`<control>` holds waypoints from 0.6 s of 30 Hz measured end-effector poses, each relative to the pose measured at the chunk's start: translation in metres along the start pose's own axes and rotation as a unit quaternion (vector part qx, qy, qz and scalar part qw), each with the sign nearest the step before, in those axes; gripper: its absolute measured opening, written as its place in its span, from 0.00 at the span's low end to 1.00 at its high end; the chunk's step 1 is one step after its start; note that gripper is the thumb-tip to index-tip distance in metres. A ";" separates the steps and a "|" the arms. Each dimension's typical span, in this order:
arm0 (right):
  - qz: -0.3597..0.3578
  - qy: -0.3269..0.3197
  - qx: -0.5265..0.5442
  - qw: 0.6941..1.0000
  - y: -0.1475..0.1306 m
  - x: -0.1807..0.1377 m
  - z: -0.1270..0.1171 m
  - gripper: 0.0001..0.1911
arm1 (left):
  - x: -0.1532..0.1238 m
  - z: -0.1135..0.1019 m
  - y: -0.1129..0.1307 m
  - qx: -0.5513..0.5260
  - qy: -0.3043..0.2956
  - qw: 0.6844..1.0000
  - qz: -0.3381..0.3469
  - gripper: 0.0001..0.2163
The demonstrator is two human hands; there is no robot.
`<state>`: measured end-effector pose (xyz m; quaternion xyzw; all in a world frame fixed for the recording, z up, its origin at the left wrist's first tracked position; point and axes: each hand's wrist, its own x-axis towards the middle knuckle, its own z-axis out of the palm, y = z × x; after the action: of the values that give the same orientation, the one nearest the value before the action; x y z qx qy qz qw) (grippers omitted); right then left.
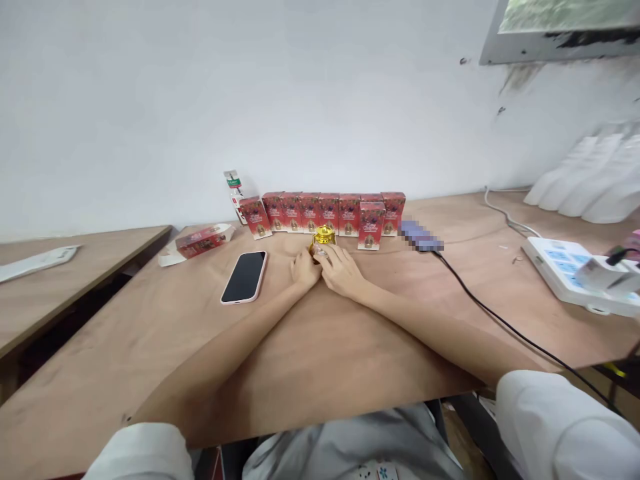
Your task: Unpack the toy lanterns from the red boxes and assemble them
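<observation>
Both my hands meet at the middle of the wooden table [150,333] around a small golden ornament [325,235]. My left hand [304,268] is curled against its left side with the fingertips on it. My right hand [341,269] lies beside it, fingers pinched on the ornament's base. Just behind the ornament stands a row of several red printed boxes [320,212] along the wall, and one more red box [371,225] stands a little forward of the row.
A black phone [245,277] in a pale case lies left of my hands. An opened red box [203,241] lies on its side further left, a small bottle [234,189] behind it. A black cable [500,323] runs right; a white power strip [565,270] sits at the right edge.
</observation>
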<state>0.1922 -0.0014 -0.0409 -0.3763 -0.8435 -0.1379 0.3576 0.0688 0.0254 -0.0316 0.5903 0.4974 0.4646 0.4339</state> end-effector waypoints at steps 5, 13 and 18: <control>0.008 -0.033 0.087 0.996 -0.010 -0.014 -0.010 0.26 | -0.033 -0.018 -0.004 0.383 -0.012 0.921 0.066 0.26; -0.058 -0.168 0.175 0.968 -0.057 -0.044 -0.047 0.36 | -0.135 -0.040 -0.017 0.403 -0.249 0.858 0.198 0.30; -0.206 -0.194 0.125 0.951 -0.090 -0.058 -0.036 0.22 | -0.189 -0.046 -0.022 0.417 -0.191 0.877 0.142 0.34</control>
<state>0.1710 -0.1114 -0.0538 -0.1666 -0.9662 -0.0265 0.1949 0.0054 -0.1568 -0.0662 0.8583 0.4630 0.1489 0.1634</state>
